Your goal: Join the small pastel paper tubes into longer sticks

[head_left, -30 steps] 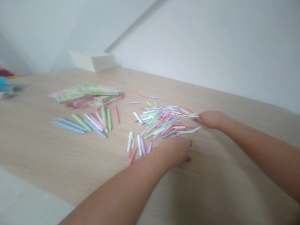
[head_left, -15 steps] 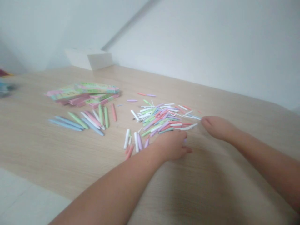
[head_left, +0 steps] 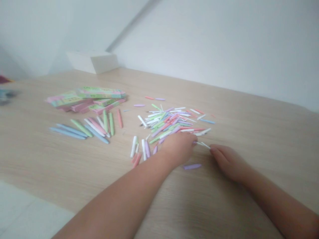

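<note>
A loose pile of pastel pen parts (head_left: 171,122), with caps, barrels and thin white refills, lies on the wooden table (head_left: 249,119). My left hand (head_left: 178,147) rests at the pile's near edge, fingers curled over a thin white refill (head_left: 203,144) that sticks out to its right. My right hand (head_left: 228,161) lies just right of that refill, fingers curled together, its fingertips close to the refill's end. A single lilac cap (head_left: 192,166) lies on the table between the two hands.
A row of assembled pastel pens (head_left: 87,127) lies left of the pile. Flat pink and green boxes (head_left: 87,99) are stacked behind them. A white box (head_left: 93,61) stands against the back wall. Blurred coloured objects (head_left: 6,93) sit at the far left edge.
My right hand has pulled back from the pile's far right side toward me and now sits beside my left hand. A lilac cap now lies uncovered on the table between the hands.
</note>
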{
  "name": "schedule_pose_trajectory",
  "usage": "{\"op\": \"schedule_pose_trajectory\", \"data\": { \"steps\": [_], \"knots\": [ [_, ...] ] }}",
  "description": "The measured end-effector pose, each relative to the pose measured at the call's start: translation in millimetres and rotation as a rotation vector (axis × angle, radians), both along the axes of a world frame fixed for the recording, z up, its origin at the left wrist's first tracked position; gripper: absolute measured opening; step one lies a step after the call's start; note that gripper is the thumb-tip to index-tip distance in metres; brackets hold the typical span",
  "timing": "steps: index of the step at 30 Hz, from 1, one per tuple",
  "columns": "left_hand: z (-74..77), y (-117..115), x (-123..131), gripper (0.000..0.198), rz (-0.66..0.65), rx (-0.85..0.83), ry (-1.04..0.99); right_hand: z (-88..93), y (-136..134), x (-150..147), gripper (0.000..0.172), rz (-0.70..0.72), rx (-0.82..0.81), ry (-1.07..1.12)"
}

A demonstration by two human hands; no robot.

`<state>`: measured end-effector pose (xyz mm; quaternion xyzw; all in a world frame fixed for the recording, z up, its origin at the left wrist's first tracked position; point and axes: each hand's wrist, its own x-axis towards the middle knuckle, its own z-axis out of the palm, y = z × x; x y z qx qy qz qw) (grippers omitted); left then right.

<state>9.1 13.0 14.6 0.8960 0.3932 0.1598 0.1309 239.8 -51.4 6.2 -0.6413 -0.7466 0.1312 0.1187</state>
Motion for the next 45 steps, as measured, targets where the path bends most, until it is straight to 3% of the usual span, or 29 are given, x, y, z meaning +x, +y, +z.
{"op": "schedule_pose_trajectory", "data": {
  "steps": [4, 7, 9, 11, 13, 17, 20, 25, 29, 32, 35, 45],
  "knots": [
    [1.1, 1, -2, 0.031, 0.138, 0.003, 0.009, -4.8, -5, 0, 0.043, -0.112, 0.093, 0.024],
    [7.4, -1, -4, 0.040, 0.257, 0.082, -0.069, -3.3, -13, -6, 0.042, -0.093, 0.083, -0.040],
    [12.3, -4, -6, 0.044, 0.193, 0.110, -0.152, -1.6, -18, -11, 0.040, -0.028, 0.060, -0.112],
    [15.6, -7, -6, 0.040, 0.014, 0.076, -0.197, -0.5, -21, -16, 0.036, 0.053, 0.041, -0.159],
    [16.1, -10, -6, 0.038, -0.138, -0.002, -0.174, -0.4, -23, -21, 0.032, 0.118, 0.036, -0.152],
    [11.6, -13, -2, 0.030, -0.259, -0.122, -0.046, -3.4, -19, -27, 0.027, 0.166, 0.049, -0.115],
    [6.6, -10, 0, 0.029, -0.266, -0.117, -0.042, -3.1, -18, -25, 0.026, 0.126, 0.058, -0.111],
    [-0.9, -1, 0, 0.030, -0.076, -0.056, -0.103, 13.4, -33, -13, 0.020, -0.005, 0.132, -0.079],
    [-2.0, 2, -2, 0.029, -0.012, -0.047, -0.159, 20.7, -55, -26, 0.036, 0.242, 0.050, -0.164],
    [-3.0, 3, -2, 0.029, 0.002, -0.052, -0.204, 13.3, -61, -47, 0.031, 0.391, -0.031, -0.190],
    [-4.6, 3, -2, 0.029, 0.016, -0.067, -0.233, 4.0, -54, -58, 0.029, 0.448, -0.036, -0.217],
    [3.1, 1, -2, 0.026, 0.063, -0.081, -0.364, 3.0, -20, -21, 0.040, 0.062, -0.003, -0.255]
  ]
}}
